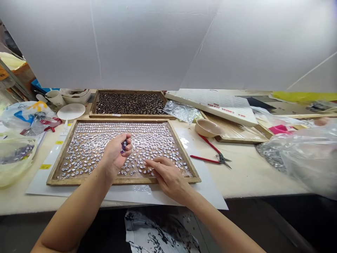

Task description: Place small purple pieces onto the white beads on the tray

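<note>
A wooden-framed tray (pixel 58 158) lies in front of me, with many small white teardrop-shaped pieces (pixel 155 140) spread over its film-covered brown base. My left hand (pixel 117 151) is curled palm up above the middle of the tray. Its fingers close around a handful of purple gems (pixel 124 147), only partly visible. Low over the tray's front right part, my right hand (pixel 167 175) has its thumb and forefinger pinched together among the teardrop pieces. Whatever its fingertips hold is too small to make out.
Behind stands a second tray (pixel 129 115) of dark beads. Red-handled pliers (pixel 220 159) and a beige bowl (pixel 207 128) lie to the right, near a bulky plastic bag (pixel 305 151). Bags (pixel 15 154) and a white plate (pixel 71 111) sit left. A white panel (pixel 158 45) hangs overhead.
</note>
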Tool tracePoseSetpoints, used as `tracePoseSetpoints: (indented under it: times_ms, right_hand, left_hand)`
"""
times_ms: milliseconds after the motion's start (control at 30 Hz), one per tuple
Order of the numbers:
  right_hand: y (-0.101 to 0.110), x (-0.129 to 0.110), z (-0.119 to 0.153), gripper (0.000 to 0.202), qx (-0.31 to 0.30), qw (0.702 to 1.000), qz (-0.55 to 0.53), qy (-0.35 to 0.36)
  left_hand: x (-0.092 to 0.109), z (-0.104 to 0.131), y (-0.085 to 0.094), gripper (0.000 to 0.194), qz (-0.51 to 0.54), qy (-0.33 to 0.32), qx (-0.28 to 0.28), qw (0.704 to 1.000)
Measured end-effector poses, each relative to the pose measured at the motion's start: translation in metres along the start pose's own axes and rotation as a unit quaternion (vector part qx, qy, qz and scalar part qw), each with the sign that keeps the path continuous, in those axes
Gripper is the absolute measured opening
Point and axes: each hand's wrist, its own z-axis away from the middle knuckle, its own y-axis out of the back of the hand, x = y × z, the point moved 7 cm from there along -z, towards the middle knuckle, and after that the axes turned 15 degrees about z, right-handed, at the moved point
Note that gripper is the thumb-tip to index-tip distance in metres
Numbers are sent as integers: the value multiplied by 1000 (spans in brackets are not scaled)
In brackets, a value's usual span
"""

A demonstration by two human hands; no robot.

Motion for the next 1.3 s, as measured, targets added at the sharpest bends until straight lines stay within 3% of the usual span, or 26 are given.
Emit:
tracePoseSetpoints:
  times_ms: [100, 333, 567, 667, 767, 900, 1100, 1300]
  right_hand:
    - [-1, -1, -3, 41, 5, 1000, 6, -6]
    - [18, 4, -4, 24, 176, 981, -9, -86]
    - [19, -5, -17, 19, 219, 965, -23, -142]
    - [34, -14, -37, 19, 240, 964, -27, -107]
    - [40, -31, -68, 19, 195, 981, -13, 3]
    - [24, -43, -99, 17, 103, 990, 18, 95]
    - [5, -27, -110, 19, 96, 993, 11, 63]
    - [16, -18, -99, 16, 157, 985, -65, 13]
  left_hand:
    - [-1, 0, 0, 19, 1, 24, 0, 1000]
    - [3, 1, -3, 24, 15, 56, -7, 998]
    - [4, 1, -2, 20, 28, 42, -5, 999]
    - [0, 0, -1, 20, 22, 50, 3, 999]
    - [-3, 0, -2, 25, 20, 66, -5, 998]
    - [-2, -1, -8, 31, 25, 75, -28, 997]
    - [-3, -4, -13, 31, 55, 42, -56, 996]
    - [-6, -1, -13, 32, 51, 28, -54, 997]
